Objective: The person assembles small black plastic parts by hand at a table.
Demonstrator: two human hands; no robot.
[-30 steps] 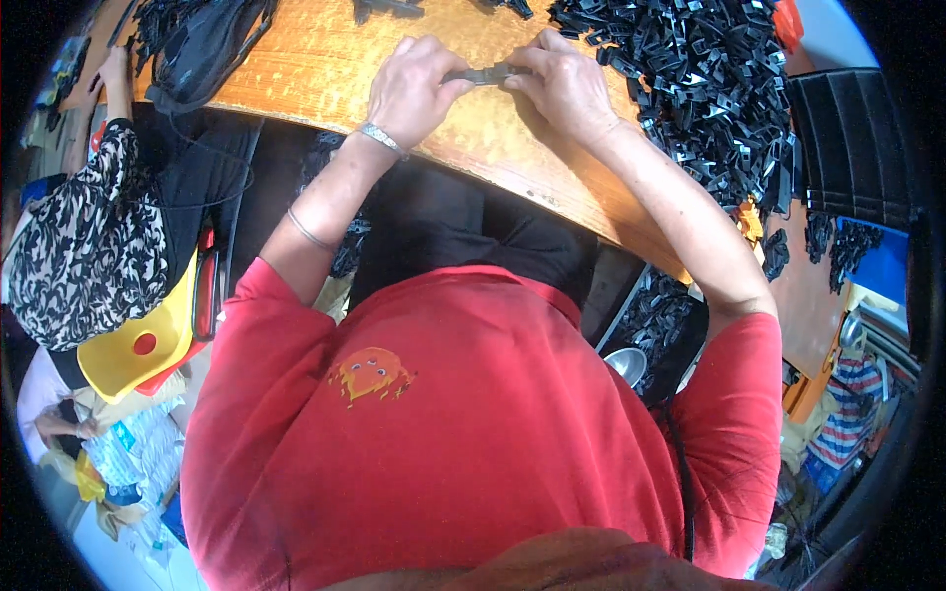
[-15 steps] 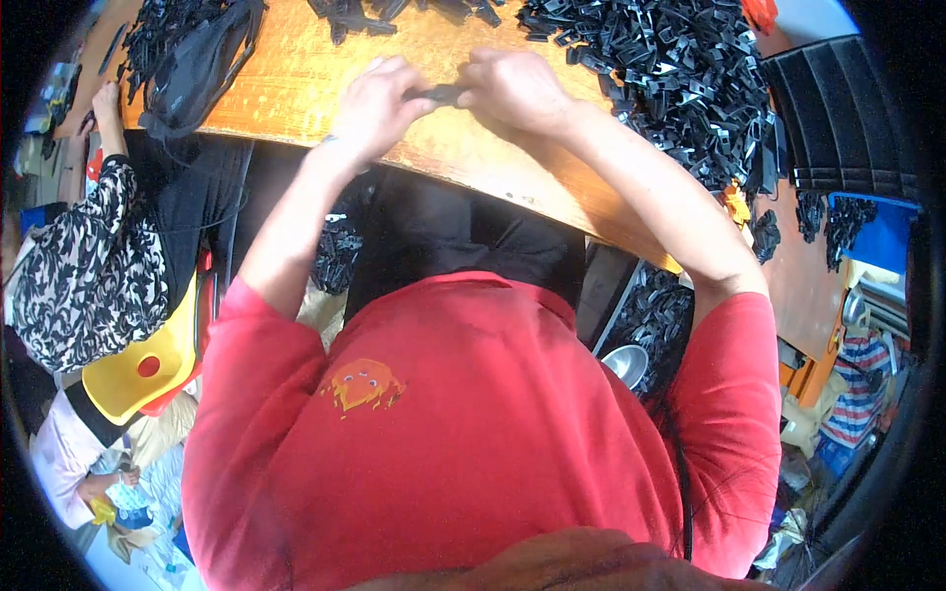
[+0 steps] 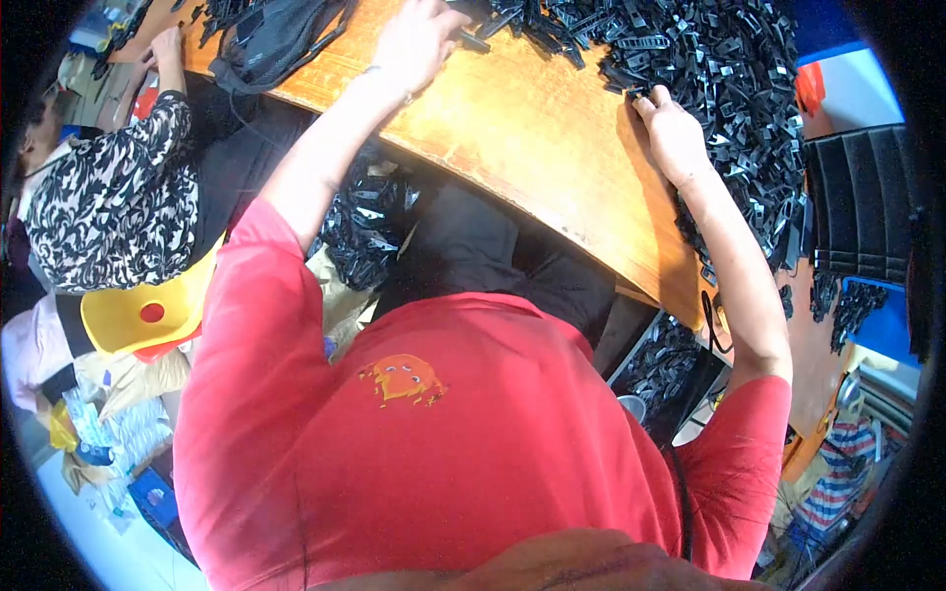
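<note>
My left hand (image 3: 416, 47) reaches to the far part of the wooden table (image 3: 532, 128), its fingers closed on a small, narrow black plastic piece (image 3: 474, 42) beside other black pieces (image 3: 547, 30). The exact kind of piece cannot be made out. Over at the right, my right hand (image 3: 674, 136) is at the near left edge of a large heap of black plastic pieces (image 3: 739, 108). Its thumb and fingers pinch together at a small dark piece there, mostly hidden by the fingertips.
A black mesh bag (image 3: 271, 49) lies on the table at the left, near a co-worker's hand (image 3: 166, 51). A yellow chair (image 3: 148, 315) stands behind that person. Black ribbed panels (image 3: 859, 202) stand at the right. More black pieces (image 3: 370, 217) fill a bag below the table edge.
My hands have parted from the piece they held together. The left has moved farther away with a piece; the right has gone right to the heap. The view has shifted.
</note>
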